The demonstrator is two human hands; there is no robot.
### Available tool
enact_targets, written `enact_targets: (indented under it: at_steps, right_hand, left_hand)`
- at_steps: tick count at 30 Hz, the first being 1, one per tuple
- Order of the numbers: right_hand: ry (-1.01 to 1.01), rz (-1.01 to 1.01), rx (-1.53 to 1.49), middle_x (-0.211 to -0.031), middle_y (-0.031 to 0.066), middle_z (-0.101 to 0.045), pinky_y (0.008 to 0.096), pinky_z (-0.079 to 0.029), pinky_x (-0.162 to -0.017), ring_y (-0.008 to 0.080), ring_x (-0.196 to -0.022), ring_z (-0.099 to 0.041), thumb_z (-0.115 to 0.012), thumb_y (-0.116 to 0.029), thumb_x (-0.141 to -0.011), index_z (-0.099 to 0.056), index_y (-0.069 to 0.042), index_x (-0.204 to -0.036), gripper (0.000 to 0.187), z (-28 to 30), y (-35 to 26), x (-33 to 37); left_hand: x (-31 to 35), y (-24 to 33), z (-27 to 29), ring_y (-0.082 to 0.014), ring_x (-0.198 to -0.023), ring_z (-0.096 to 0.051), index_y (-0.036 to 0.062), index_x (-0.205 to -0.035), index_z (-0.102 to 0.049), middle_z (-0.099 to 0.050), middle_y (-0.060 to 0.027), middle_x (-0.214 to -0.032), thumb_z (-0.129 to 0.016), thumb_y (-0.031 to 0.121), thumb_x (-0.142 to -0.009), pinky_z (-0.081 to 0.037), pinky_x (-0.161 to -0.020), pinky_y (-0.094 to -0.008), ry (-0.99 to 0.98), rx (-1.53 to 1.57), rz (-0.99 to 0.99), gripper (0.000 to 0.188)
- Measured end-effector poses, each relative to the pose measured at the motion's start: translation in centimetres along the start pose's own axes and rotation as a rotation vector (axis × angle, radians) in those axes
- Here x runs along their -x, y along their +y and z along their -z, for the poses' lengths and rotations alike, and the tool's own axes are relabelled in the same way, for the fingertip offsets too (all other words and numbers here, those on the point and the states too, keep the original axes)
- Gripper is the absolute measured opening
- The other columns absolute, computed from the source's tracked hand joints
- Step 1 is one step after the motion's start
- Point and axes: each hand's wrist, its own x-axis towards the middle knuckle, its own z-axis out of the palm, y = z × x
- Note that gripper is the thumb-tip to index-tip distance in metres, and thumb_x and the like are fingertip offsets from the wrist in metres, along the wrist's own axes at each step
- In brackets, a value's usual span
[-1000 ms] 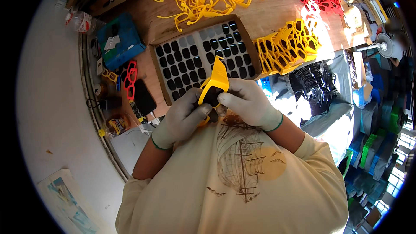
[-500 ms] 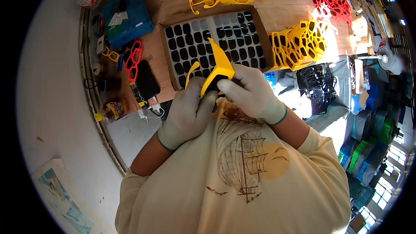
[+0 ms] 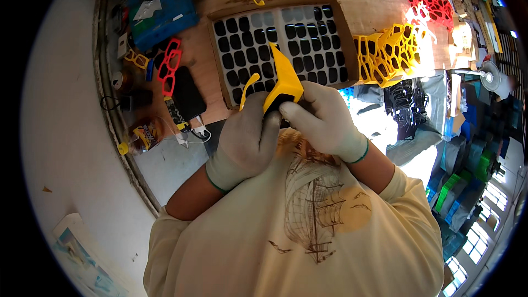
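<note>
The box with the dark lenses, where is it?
In the head view, the lens box sits upper centre on the wooden table, beyond the left hand and right hand, with bunched yellow glasses at its right edge.

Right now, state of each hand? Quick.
Left hand: grip closed, holding the yellow glasses frame.
Right hand: grip closed, holding the same frame, thumb near the dark lens.
</note>
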Motion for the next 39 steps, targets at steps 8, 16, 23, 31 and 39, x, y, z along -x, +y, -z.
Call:
enact_targets:
  at_steps: [8,16,23,31,39]
  right_hand:
    - [0.097,0.047,-0.086,-0.07,0.0102,-0.062,0.0295,-0.047,-0.057,0.0121,-0.061,-0.058,-0.066,-0.019,-0.093,-0.066,0.004,-0.097,0.024,4.8,2.5,-0.7]
    - [0.06,-0.007,-0.242,-0.071,0.0062,-0.061,0.0269,-0.046,-0.058,0.0075,-0.064,-0.055,-0.067,-0.02,-0.093,-0.066,0.005,-0.098,0.026,11.7,6.1,-1.7]
    - [-0.14,-0.204,-0.639,-0.089,0.0006,-0.065,0.0237,-0.048,-0.07,0.0058,-0.078,-0.057,-0.063,-0.019,-0.095,-0.069,0.001,-0.108,0.025,15.9,6.6,-3.0]
    - [-0.544,-0.081,-0.856,-0.102,0.0076,-0.068,0.0296,-0.051,-0.084,0.0138,-0.092,-0.062,-0.063,-0.012,-0.09,-0.066,0.004,-0.115,0.03,15.0,6.0,-2.9]
    - [-0.373,-0.158,-0.859,-0.103,0.0049,-0.066,0.0307,-0.049,-0.088,0.0139,-0.096,-0.06,-0.061,-0.021,-0.094,-0.065,0.005,-0.118,0.036,9.5,4.3,-2.8]
  left_hand:
    - [-4.9,1.6,-3.9,-0.0309,-0.06,-0.068,-0.0076,-0.119,-0.051,-0.067,-0.018,-0.074,-0.053,0.007,-0.096,-0.053,-0.056,-0.0378,-0.061,-0.23,-0.059,0.027]
    - [-9.8,2.6,-8.8,-0.0328,-0.066,-0.071,-0.0098,-0.119,-0.051,-0.068,-0.0229,-0.077,-0.054,0.009,-0.096,-0.056,-0.061,-0.0385,-0.131,-0.004,0.119,0.03]
    - [-11.6,3.9,-10.8,-0.0174,-0.083,-0.069,-0.0062,-0.117,-0.057,-0.068,-0.0106,-0.096,-0.055,0.015,-0.099,-0.055,-0.076,-0.0309,-0.189,0.489,0.517,0.028]
    - [-9.7,2.8,-6.7,-0.0167,-0.092,-0.067,-0.0064,-0.116,-0.062,-0.069,-0.0094,-0.102,-0.061,0.014,-0.096,-0.055,-0.085,-0.0333,-0.439,0.814,0.596,0.028]
    - [-6.2,2.8,-3.8,-0.0165,-0.092,-0.067,-0.0047,-0.122,-0.059,-0.067,-0.0091,-0.107,-0.058,0.017,-0.1,-0.053,-0.085,-0.0319,-0.296,0.697,0.494,0.031]
